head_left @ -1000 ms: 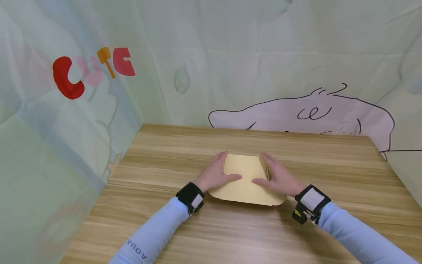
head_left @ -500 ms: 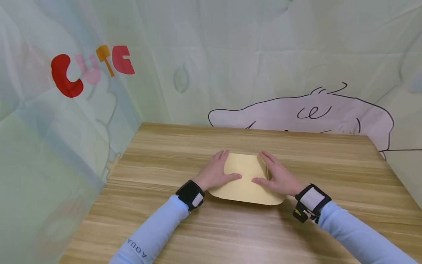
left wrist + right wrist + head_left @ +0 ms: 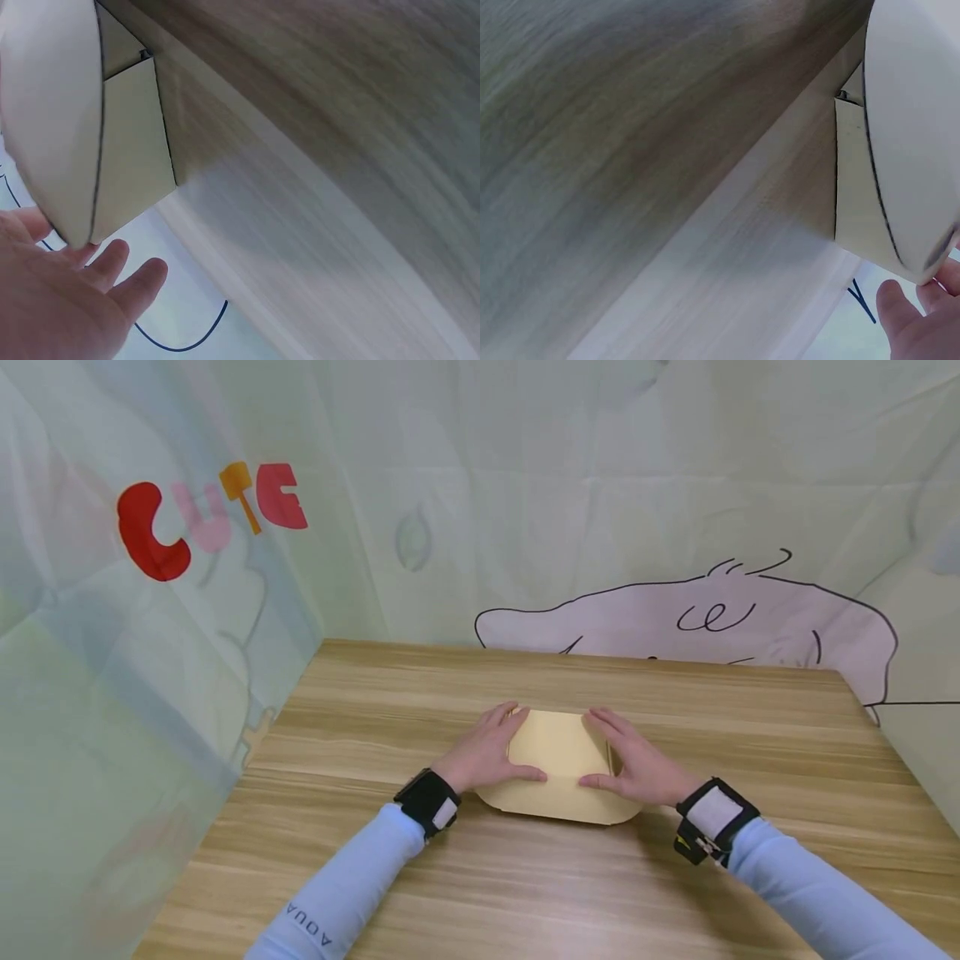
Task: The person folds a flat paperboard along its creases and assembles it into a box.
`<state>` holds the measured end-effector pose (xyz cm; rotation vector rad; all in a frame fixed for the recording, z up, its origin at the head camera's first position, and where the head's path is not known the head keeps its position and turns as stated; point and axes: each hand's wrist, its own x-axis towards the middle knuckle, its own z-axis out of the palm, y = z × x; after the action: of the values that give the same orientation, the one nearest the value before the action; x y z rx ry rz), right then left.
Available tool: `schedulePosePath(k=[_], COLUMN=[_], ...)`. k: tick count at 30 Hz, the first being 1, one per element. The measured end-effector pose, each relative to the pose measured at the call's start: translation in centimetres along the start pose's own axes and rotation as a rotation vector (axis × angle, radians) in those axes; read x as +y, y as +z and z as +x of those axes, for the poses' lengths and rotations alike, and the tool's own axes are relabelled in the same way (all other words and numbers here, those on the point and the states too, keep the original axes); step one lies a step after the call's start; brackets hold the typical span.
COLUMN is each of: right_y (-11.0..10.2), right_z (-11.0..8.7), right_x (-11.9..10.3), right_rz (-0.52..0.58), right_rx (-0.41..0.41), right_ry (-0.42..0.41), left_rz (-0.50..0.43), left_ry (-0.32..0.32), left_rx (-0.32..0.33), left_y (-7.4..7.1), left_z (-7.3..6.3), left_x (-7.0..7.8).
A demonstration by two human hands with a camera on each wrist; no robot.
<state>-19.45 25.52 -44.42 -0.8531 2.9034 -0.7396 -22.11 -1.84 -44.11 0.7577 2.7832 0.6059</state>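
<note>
A cream cardboard box (image 3: pixel 558 739) sits on the table between the two hands in the head view. Its lid has a wide front flap (image 3: pixel 558 802) with rounded corners that slopes toward the person. My left hand (image 3: pixel 483 756) grips the box's left side, thumb on the lid by the flap's crease and fingers at the far left corner. On the right side, my right hand (image 3: pixel 637 760) holds it the same way. Both wrist views show the box's side wall (image 3: pixel 139 150) under the overhanging flap, the fingertips touching the far corner; the inside of the box is hidden.
The wood-grain table (image 3: pixel 420 893) runs out on all sides of the box. A printed cloth backdrop (image 3: pixel 420 485) hangs along the back and left edges of the table, with coloured letters and a cartoon outline on it.
Both thumbs have slid a little toward the person, to the crease. The front flap looks bent slightly further down. The left fingertips have shifted right over the lid's far edge.
</note>
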Motion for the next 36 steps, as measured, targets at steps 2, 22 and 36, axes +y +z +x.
schedulePosePath(k=[2,22,36], right_y=[0.0,-0.9,-0.5], right_z=[0.0,0.2,0.3], right_x=[0.3,0.8,0.9], right_rz=[-0.004,-0.053,-0.157], right_rx=[0.011,-0.027,-0.023], right_ry=[-0.013,-0.103,-0.068], left_rz=[-0.001,0.101,0.115], left_ry=[0.005,0.120,0.152], left_rx=[0.003,-0.024,0.026], left_y=[-0.1,-1.2,-0.3], left_z=[0.0,-0.1,0.3], left_x=[0.0,-0.6,-1.0])
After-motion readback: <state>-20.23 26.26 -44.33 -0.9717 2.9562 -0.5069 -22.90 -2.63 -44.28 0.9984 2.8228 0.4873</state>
